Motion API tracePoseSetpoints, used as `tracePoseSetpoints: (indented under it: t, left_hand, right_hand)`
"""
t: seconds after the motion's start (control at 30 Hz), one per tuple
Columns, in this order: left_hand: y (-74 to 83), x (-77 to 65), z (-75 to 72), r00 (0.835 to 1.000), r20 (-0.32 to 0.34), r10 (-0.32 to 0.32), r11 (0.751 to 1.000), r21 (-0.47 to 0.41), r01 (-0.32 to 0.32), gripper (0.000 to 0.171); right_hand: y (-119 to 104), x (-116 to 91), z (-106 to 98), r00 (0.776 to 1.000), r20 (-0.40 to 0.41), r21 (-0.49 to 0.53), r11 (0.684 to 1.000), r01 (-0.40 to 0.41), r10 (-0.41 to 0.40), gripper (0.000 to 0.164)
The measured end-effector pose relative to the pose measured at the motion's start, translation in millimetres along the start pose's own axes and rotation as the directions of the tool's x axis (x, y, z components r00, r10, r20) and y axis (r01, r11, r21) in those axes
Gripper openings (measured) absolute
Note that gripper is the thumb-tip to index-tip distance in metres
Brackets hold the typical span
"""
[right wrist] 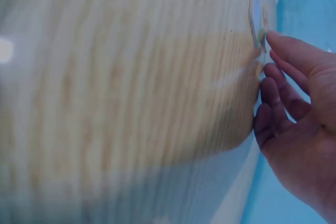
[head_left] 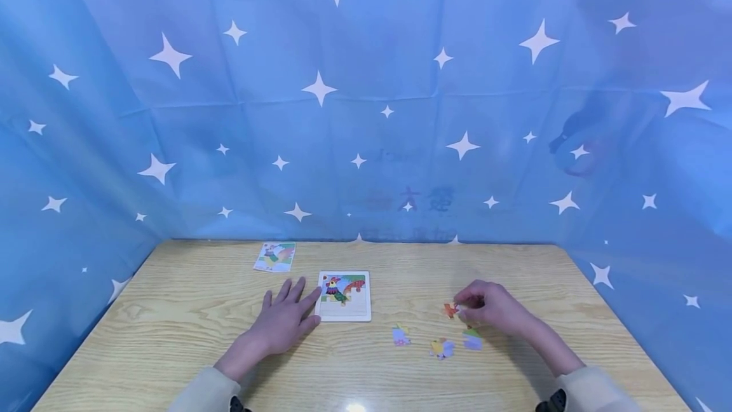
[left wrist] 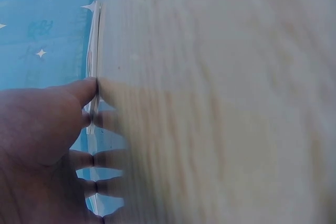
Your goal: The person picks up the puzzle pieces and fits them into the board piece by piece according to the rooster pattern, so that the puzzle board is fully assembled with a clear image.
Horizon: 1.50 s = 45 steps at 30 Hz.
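Observation:
A white-framed puzzle board lies on the table, its upper part filled with a colourful rooster picture and its lower part bare. My left hand lies flat with fingers spread, thumb and index tip at the board's left edge. In the left wrist view, the thumb meets that edge. To the right, my right hand pinches an orange-red puzzle piece at its right side, close over the table. The other fingers are curled near the tabletop in the right wrist view.
Three loose puzzle pieces lie between the hands: a lilac one, a yellow and lilac one and a green and purple one. A rooster picture card lies at the back left. A blue star-patterned curtain stands behind the table.

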<state>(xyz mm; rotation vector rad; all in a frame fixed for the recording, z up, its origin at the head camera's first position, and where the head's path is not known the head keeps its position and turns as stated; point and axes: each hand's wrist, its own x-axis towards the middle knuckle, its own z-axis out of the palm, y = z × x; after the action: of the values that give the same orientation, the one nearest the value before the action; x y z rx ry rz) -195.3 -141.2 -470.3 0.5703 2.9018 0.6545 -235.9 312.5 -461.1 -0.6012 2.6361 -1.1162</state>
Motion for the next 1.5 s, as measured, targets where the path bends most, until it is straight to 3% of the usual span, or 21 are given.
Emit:
tracePoseSetpoints:
  t: [0.63, 0.87, 1.3, 1.5]
  left_hand:
    - [-0.7, -0.3, -0.5, 1.000, 0.005, 0.000, 1.000, 0.000, 0.000, 0.056]
    - [-1.3, -0.6, 0.5, 1.000, 0.006, 0.000, 1.000, -0.001, 0.000, 0.056]
    - [-1.8, 0.7, 0.4, 1.000, 0.005, -0.002, 1.000, 0.002, 0.002, 0.057]
    - [-1.2, 0.6, 0.3, 1.000, 0.007, -0.005, 1.000, 0.000, 0.005, 0.057]
  right_hand:
    - [5.2, 2.1, 0.7, 1.000, -0.014, 0.009, 1.000, 0.015, -0.015, 0.024]
    - [1.6, 3.2, 3.3, 0.999, 0.002, 0.005, 0.999, -0.033, 0.033, 0.020]
    - [-8.8, 7.2, 4.4, 0.994, 0.024, 0.144, 0.983, -0.110, 0.108, 0.010]
    - [-10.9, 8.9, 2.0, 0.995, 0.032, 0.144, 0.984, -0.103, 0.099, 0.012]
